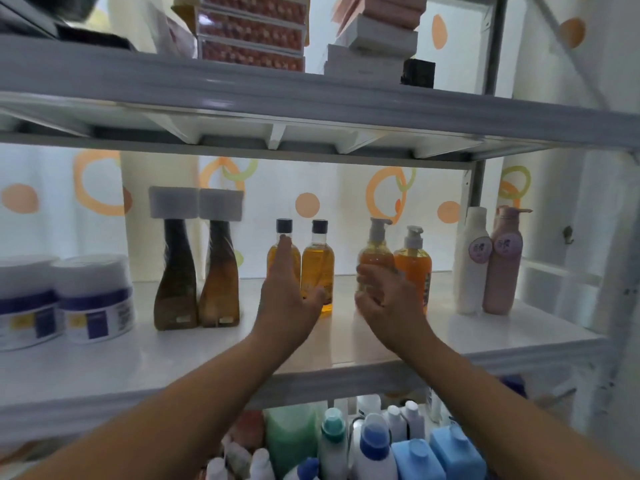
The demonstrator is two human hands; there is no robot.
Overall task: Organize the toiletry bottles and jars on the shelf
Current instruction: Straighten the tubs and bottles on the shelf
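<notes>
On the white middle shelf stand pairs of toiletries. My left hand lies flat against the front of an amber black-capped bottle, fingers straight up, thumb spread toward its twin. My right hand curls its fingers around a pale amber pump bottle; an orange pump bottle touches it on the right. Further left are two brown white-capped bottles and two white jars with blue bands. At the right end stand a white bottle and a pink pump bottle.
The upper shelf hangs low over the bottles and carries stacked boxes. Below, a lower level is crowded with blue, green and white bottles. A metal upright stands behind the right end. A dotted curtain forms the backdrop.
</notes>
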